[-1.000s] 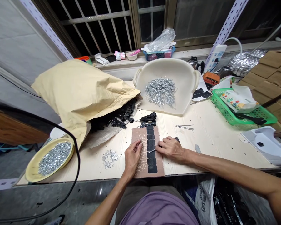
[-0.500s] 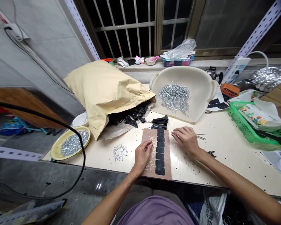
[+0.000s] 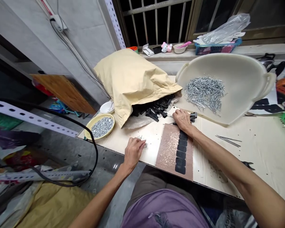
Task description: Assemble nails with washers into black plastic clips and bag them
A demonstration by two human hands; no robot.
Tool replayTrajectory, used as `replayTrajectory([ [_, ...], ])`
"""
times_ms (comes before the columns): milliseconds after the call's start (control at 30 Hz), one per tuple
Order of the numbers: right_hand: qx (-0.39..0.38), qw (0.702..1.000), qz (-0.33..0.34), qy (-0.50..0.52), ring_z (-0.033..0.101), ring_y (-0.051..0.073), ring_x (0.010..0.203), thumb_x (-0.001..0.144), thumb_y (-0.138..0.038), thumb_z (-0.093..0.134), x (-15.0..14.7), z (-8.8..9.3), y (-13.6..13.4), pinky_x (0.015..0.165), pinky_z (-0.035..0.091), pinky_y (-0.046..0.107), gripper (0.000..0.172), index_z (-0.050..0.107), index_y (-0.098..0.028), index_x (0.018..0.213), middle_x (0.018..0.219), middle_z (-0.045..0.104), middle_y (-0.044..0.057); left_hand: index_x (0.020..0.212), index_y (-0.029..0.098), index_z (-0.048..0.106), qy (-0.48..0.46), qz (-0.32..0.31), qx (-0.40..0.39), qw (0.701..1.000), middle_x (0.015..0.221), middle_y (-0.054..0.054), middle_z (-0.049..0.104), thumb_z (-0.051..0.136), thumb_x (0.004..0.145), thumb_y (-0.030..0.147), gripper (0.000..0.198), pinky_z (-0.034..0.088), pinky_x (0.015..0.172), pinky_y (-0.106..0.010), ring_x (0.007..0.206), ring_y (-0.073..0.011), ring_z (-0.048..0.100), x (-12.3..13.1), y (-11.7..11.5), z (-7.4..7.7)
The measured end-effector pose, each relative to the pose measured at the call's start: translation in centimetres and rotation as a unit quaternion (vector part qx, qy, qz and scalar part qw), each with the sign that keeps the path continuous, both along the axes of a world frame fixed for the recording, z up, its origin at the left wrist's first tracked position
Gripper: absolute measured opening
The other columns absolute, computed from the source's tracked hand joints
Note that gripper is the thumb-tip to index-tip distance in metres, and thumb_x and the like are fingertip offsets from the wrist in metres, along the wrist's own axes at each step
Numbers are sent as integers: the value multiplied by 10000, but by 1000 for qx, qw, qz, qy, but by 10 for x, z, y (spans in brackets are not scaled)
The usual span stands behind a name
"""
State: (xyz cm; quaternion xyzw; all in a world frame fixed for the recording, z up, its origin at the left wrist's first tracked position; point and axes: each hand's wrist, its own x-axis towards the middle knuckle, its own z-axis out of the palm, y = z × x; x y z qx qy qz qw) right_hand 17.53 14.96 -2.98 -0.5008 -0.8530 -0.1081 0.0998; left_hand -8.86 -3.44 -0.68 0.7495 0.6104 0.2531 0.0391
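Observation:
My left hand [image 3: 133, 152] is over a small scatter of tiny shiny metal pieces [image 3: 140, 138] on the table, thumb and fingertips pinched together; what is between them is too small to make out. Farther back, my right hand [image 3: 181, 119] reaches down beside some black plastic pieces [image 3: 193, 116], its fingers closed and bent toward the tabletop. Its fingertips are partly hidden, and so is anything they hold. Below the right wrist, a brown board [image 3: 165, 152] carries a row of black rounded pads [image 3: 180, 154] and pale specks.
A cream sack [image 3: 137, 76] spills black plastic parts [image 3: 154, 110]. Beside it, a white basin [image 3: 242, 82] holds metal pins [image 3: 205, 93]. On the left is a yellow dish [image 3: 87, 129] of small metal pieces. Thin rods [image 3: 228, 140] and black pliers [image 3: 248, 164] lie right.
My left hand has moved off the board, leftward to the scattered metal pieces. My right hand has gone from right of the board to the black pieces behind it. The view has swung left.

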Motion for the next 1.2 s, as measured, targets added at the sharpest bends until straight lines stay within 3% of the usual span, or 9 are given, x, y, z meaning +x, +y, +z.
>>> replayTrajectory([
  [267,93,989,-13,115,471,229,866,944,-203,333,11,43,-46,756,324,339,277,596,-141,1008,900,599,108,915,228,671,122,-68,-14,990,828,-66,582,484,893,260,191,389,654,-310,807,-207,450,13,9,-14],
  [433,35,967,62,245,520,221,899,941,-216,362,4,57,-100,768,399,342,297,547,-180,1171,976,612,90,867,185,650,150,-81,-18,985,817,-81,579,462,900,233,197,386,668,-333,816,-221,456,14,12,-13],
  [533,-24,956,88,277,537,209,904,941,-193,353,-6,51,-127,760,432,333,345,510,-204,1249,1001,607,79,837,175,657,78,-69,-28,994,812,-88,589,468,896,250,212,399,703,-346,838,-226,478,16,14,-9],
  [600,-63,953,94,282,552,195,873,943,-196,353,-14,46,-142,728,448,311,345,533,-225,1236,970,604,71,832,173,671,-53,-39,-55,996,813,-80,604,503,877,289,209,414,720,-334,833,-210,505,18,17,-6],
  [667,-92,950,94,283,568,178,827,945,-218,362,-21,42,-152,683,454,286,329,566,-248,1202,921,603,60,842,164,682,-243,2,-117,963,818,-66,629,555,837,352,227,429,678,-298,766,-178,533,22,21,-1],
  [767,-97,947,82,295,584,158,797,946,-252,385,-30,40,-161,677,451,266,286,605,-254,1129,890,613,44,870,129,689,-503,40,-220,835,770,-45,643,648,746,417,316,407,568,-241,604,-113,509,33,26,7],
  [867,-73,947,58,308,596,149,807,940,-265,415,-34,42,-164,703,440,259,232,618,-228,1046,893,635,31,852,115,699,-624,35,-255,738,707,-22,621,728,675,377,318,390,563,-209,573,-78,486,46,28,12],
  [1000,-30,955,37,291,600,136,785,935,-276,435,-33,47,-165,663,413,243,202,623,-217,981,867,650,19,819,129,713,-666,25,-257,700,699,-16,627,754,656,327,259,402,590,-196,597,-70,510,57,25,14],
  [1200,2,969,28,245,598,126,794,924,-262,466,-29,52,-168,648,384,234,182,637,-210,957,856,652,18,850,126,722,-662,19,-255,705,720,-35,660,750,664,312,265,433,611,-204,608,-80,543,60,24,15],
])
